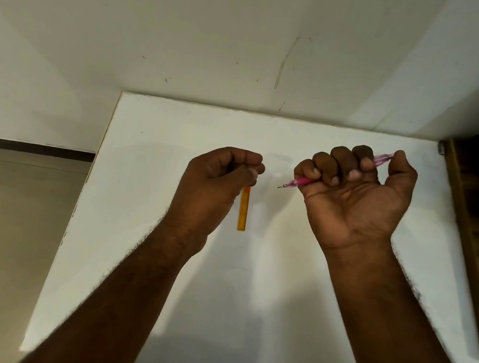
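Centre frame, above the white surface [143, 176]: my left grip [217, 184] pinches the top of a slim orange plastic tube [243, 211], which hangs upright. My right grip [356, 194] is fisted round a translucent pink mechanical pencil [300, 182], tip pointing left. I judge this a refill step; next, tube must meet pencil.

- Soft, even, moderately bright light falls from above; the white table [278, 305] shows clean, without harsh hot spots.
- Faint, blurry-edged shadows of both forearms lie on the table beneath them, darkest near the bottom edge.
- The wall [188, 41] is greyish at left and paler and brighter toward the upper right corner.
- The fine tip of the pink pen [301, 181] in the right hand [355, 200] is crisp; the orange stick [243, 208] under the left hand [217, 184] looks slightly smeared.
- Wide-angle distortion splays the table's sides outward.
- The dark wooden furniture [476, 238] at right is murky and blurred.
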`<action>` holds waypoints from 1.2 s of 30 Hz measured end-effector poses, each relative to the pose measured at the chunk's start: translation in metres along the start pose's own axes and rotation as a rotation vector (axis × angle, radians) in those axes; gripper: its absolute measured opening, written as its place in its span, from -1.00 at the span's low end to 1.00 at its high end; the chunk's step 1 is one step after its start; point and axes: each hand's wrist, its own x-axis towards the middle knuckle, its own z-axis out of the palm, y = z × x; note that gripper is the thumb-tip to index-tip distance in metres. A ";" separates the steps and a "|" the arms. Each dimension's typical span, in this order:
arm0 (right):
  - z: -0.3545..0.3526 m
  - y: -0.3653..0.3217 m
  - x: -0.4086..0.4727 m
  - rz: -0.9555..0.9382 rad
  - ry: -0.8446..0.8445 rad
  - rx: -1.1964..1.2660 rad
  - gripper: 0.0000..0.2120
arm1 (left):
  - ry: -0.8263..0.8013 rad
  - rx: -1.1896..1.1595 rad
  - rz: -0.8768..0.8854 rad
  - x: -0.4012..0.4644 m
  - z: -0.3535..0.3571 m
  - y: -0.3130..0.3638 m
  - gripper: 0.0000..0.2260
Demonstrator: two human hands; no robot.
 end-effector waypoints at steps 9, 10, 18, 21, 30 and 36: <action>0.000 -0.001 0.000 0.009 -0.001 0.006 -0.57 | -0.104 0.095 0.043 -0.002 0.001 -0.002 -0.70; 0.000 -0.001 0.000 0.008 0.004 0.001 -0.57 | -0.110 0.096 0.042 -0.002 0.001 -0.002 -0.70; 0.001 -0.001 0.001 0.021 0.013 0.000 -0.58 | -0.137 0.093 0.036 -0.004 0.002 0.000 -0.69; 0.001 -0.001 0.000 0.023 0.024 -0.002 -0.58 | -0.138 0.091 0.031 -0.004 0.002 0.001 -0.69; 0.003 -0.001 0.000 0.018 0.034 0.013 -0.57 | -0.143 0.093 0.034 -0.003 0.003 0.000 -0.68; 0.004 -0.001 0.000 0.011 0.047 0.012 -0.58 | -0.139 0.094 0.035 -0.003 0.003 -0.001 -0.68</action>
